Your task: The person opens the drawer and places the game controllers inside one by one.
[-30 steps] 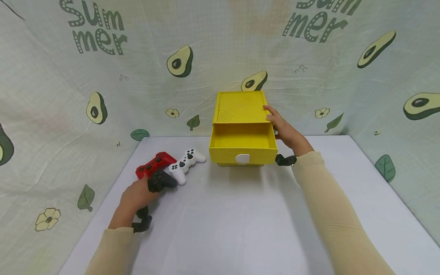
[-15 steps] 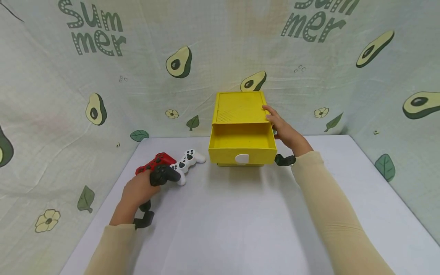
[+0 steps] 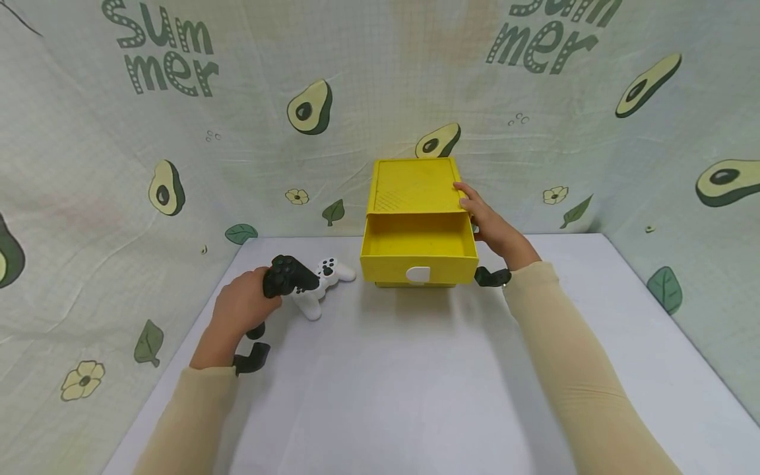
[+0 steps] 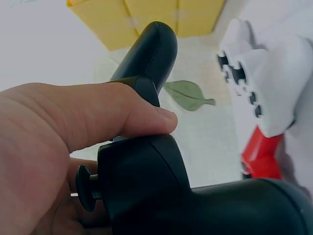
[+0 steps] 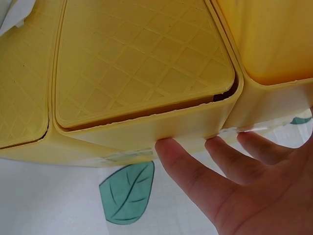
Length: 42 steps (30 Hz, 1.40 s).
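Observation:
My left hand (image 3: 240, 307) holds a black game controller (image 3: 287, 276) above the table, its thumb (image 4: 146, 115) lying across the controller's middle in the left wrist view. Beneath and beside it lies a white game controller (image 3: 309, 305), partly covered. A red game controller (image 4: 264, 156) shows in the left wrist view but is hidden in the head view. My right hand (image 3: 495, 227) rests against the right side of a yellow drawer box (image 3: 415, 185), its fingertips touching the wall. The upper drawer (image 3: 386, 269), with a white handle, is pulled out and nothing shows inside.
The white table (image 3: 380, 382) stretches before both arms. A cloth backdrop (image 3: 249, 152) printed with avocados and leaves rises behind the box and along the sides. Dark wrist mounts (image 3: 252, 358) hang below the hands.
My left hand has lifted the black controller up and slightly away from me, so that it now covers the red controller and part of the white one. The right hand and drawer box stay still.

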Tool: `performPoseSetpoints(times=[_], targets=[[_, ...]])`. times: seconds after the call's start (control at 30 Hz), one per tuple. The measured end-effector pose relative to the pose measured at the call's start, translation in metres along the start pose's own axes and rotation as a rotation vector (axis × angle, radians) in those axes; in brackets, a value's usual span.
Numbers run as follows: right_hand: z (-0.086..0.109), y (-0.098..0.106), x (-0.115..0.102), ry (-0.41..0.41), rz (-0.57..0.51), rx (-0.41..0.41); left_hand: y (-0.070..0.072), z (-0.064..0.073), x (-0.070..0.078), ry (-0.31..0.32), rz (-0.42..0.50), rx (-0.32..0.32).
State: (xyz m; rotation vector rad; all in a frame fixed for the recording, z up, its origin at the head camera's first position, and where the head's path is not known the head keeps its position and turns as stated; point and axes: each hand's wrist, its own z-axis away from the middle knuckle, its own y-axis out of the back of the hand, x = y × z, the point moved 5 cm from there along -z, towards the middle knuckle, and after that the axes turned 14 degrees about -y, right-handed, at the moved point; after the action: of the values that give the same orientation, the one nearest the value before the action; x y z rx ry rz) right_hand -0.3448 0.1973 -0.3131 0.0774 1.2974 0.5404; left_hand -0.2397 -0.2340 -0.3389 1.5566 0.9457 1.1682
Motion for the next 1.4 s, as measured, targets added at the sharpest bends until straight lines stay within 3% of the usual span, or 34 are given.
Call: performPoseSetpoints(times=[0.23,0.47,0.87,1.4], targets=[[0.001,0.001,0.000,0.001,0.004,0.003,0.018,-0.008,0.013,-0.039,-0.040,0.058],[0.000,0.001,0.000,0.001,0.001,-0.001,0.031,-0.013,0.026,-0.041,-0.032,0.067],[0.001,0.000,0.001,0.003,0.008,0.004,0.063,-0.021,0.061,-0.159,-0.076,0.133],[0.003,-0.001,-0.002,0.005,-0.011,-0.004,0.083,-0.039,0.107,-0.258,-0.092,0.184]])
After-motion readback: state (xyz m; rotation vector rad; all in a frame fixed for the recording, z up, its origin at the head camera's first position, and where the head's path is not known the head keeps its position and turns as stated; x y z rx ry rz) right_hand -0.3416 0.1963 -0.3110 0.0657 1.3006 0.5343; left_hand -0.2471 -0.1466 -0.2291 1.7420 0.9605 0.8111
